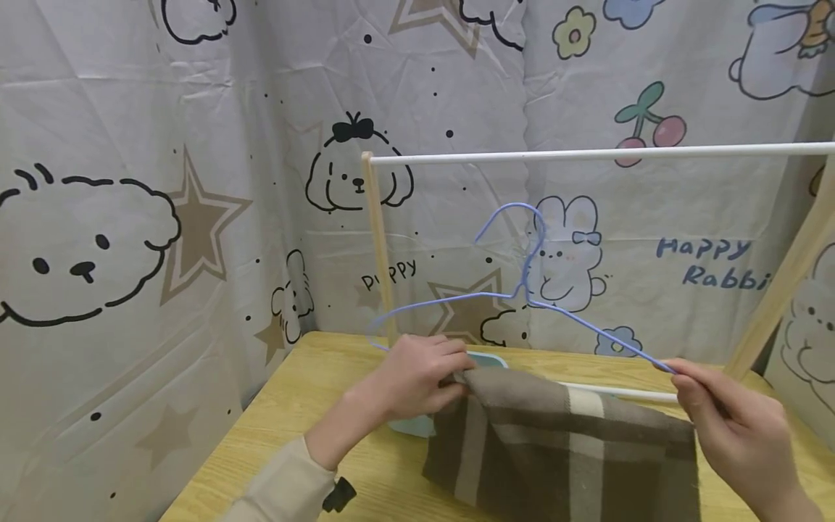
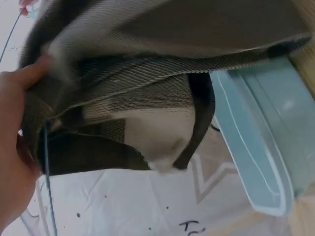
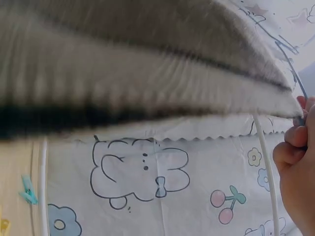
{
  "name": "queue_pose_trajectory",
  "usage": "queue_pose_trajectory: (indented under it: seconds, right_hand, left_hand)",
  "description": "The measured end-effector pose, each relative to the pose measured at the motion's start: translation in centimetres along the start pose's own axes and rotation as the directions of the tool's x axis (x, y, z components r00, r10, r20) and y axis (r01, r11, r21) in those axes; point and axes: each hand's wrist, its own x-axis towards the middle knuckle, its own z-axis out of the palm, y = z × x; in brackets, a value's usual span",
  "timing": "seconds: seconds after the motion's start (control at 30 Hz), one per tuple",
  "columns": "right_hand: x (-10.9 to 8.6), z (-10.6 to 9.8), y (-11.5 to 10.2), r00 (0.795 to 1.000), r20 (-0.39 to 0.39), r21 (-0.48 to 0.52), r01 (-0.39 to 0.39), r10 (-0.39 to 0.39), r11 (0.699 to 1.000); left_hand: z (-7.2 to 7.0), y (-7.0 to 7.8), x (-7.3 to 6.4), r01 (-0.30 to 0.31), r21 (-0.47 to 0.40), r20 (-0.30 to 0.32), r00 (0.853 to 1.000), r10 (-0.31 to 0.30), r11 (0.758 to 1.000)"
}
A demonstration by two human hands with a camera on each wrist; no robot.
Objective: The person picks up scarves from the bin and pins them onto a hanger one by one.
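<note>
A blue wire hanger (image 1: pixel 567 312) is held hook up above the table, tilted down to the right. My right hand (image 1: pixel 740 428) grips its right end. A brown plaid cloth (image 1: pixel 554 435) with cream stripes hangs below the hanger. My left hand (image 1: pixel 424 377) pinches the cloth's upper left edge, near the hanger's left end. In the left wrist view the cloth (image 2: pixel 162 93) hangs in folds, and a thin hanger wire (image 2: pixel 48 182) passes by the left hand (image 2: pixel 17 142). The right wrist view has the cloth's edge close to the right fingers; whether they touch it I cannot tell.
Behind the hands stands a rack with a white top rail (image 1: pixel 587 154) and wooden posts (image 1: pixel 378 239). A light blue plastic bin (image 2: pixel 266 147) sits on the wooden table (image 1: pixel 261 435), partly behind the cloth. A teal clip (image 3: pixel 28 191) lies near the rack's white lower bar. Printed curtains surround the table.
</note>
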Motion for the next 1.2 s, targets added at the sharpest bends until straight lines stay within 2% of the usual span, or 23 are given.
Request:
queue_pose_trajectory:
  seconds: [0.07,0.1,0.17,0.2,0.27,0.33,0.4,0.47,0.5,0.57,0.63,0.73,0.8,0.83,0.9,0.93,1.0,1.03,1.07,1.1,1.13,1.17,1.2]
  right_hand:
    - [-0.2,-0.2,0.1,0.998,0.056,0.001,-0.017,0.017,1.000]
    - [-0.3,-0.3,0.2,0.997,0.072,0.013,-0.027,0.026,1.000]
    - [-0.5,-0.4,0.1,0.995,0.086,0.037,-0.044,0.041,0.998]
    - [-0.5,-0.4,0.1,0.996,0.081,0.044,-0.049,0.045,0.998]
    - [-0.4,-0.2,-0.1,0.997,0.048,0.055,-0.055,0.052,0.997]
    - [-0.3,-0.1,-0.4,0.998,0.012,0.039,-0.056,0.056,0.998]
    - [-0.2,0.0,-0.6,0.998,-0.010,0.029,-0.058,0.058,0.998]
    - [-0.1,-0.1,-0.8,0.998,-0.023,0.026,-0.058,0.059,0.998]
    - [0.0,-0.1,-0.9,0.998,-0.032,0.023,-0.058,0.058,0.998]
    - [0.1,-0.1,-0.9,0.997,-0.050,0.054,-0.059,0.062,0.997]
    - [-0.1,0.0,-0.9,0.996,-0.064,0.106,-0.056,0.063,0.993]
    - [-0.3,0.1,-0.7,0.994,-0.074,0.165,-0.062,0.075,0.984]
    - [-0.6,0.0,-0.6,0.993,-0.070,0.165,-0.084,0.097,0.983]
    - [-0.7,-0.1,-0.5,0.992,-0.068,0.140,-0.099,0.109,0.985]
    - [-0.8,-0.3,-0.4,0.988,-0.070,0.086,-0.129,0.136,0.988]
    - [-0.9,-0.4,-0.3,0.987,-0.073,0.080,-0.135,0.141,0.988]
    - [-0.9,-0.5,-0.2,0.986,-0.088,0.076,-0.137,0.144,0.988]
    - [-0.9,-0.5,-0.1,0.985,-0.102,0.075,-0.135,0.142,0.988]
    - [-0.8,-0.5,0.0,0.984,-0.115,0.098,-0.126,0.137,0.987]
    - [-0.7,-0.6,0.0,0.982,-0.131,0.124,-0.117,0.133,0.985]
    - [-0.6,-0.6,0.1,0.982,-0.142,0.147,-0.107,0.128,0.983]
    - [-0.6,-0.6,0.0,0.980,-0.156,0.162,-0.102,0.127,0.982]
    - [-0.5,-0.7,0.0,0.978,-0.161,0.151,-0.105,0.129,0.983]
  left_hand:
    - [-0.4,-0.1,0.5,0.024,-0.067,-0.067,0.997,-0.029,0.997]
    - [-0.7,0.0,0.8,0.050,-0.102,-0.071,0.996,-0.058,0.994]
    - [-1.4,0.0,1.4,0.129,-0.155,-0.007,0.991,-0.132,0.979]
    - [-1.7,0.0,1.7,0.175,-0.173,0.052,0.984,-0.168,0.969]
    - [-2.3,0.0,2.0,0.254,-0.197,0.203,0.955,-0.214,0.947]
    - [-2.8,0.0,2.0,0.315,-0.234,0.346,0.911,-0.224,0.920]
    - [-3.3,-0.1,1.7,0.359,-0.266,0.434,0.873,-0.221,0.895]
    - [-3.7,0.0,1.2,0.363,-0.266,0.472,0.857,-0.207,0.893]
    - [-3.7,0.1,1.0,0.344,-0.240,0.474,0.857,-0.200,0.908]
    - [-3.5,0.3,0.6,0.274,-0.160,0.452,0.875,-0.176,0.948]
    - [-2.9,0.6,0.3,0.174,-0.075,0.389,0.912,-0.132,0.982]
    - [-1.9,0.6,-0.1,0.059,0.038,0.201,0.977,-0.066,0.998]
    - [-1.4,0.3,-0.2,0.017,0.102,0.041,0.999,-0.021,0.995]
    - [-1.2,0.2,-0.3,-0.001,0.125,-0.037,0.999,0.005,0.992]
    - [-1.0,-0.1,-0.5,-0.032,0.143,-0.157,0.986,0.055,0.989]
    - [-1.0,-0.2,-0.7,-0.047,0.099,-0.198,0.978,0.066,0.994]
    - [-1.1,-0.4,-1.1,-0.069,-0.079,-0.248,0.968,0.047,0.995]
    - [-1.2,-0.5,-1.4,-0.076,-0.206,-0.246,0.969,0.024,0.976]
    - [-1.4,-0.7,-1.7,-0.073,-0.348,-0.225,0.974,-0.008,0.935]
    - [-1.6,-0.9,-2.0,-0.058,-0.482,-0.192,0.981,-0.041,0.874]
    - [-1.8,-1.1,-2.5,-0.030,-0.595,-0.148,0.986,-0.072,0.803]
    - [-2.1,-1.3,-2.8,0.005,-0.668,-0.096,0.991,-0.093,0.744]
    - [-2.3,-1.5,-3.2,0.040,-0.704,-0.047,0.994,-0.103,0.709]
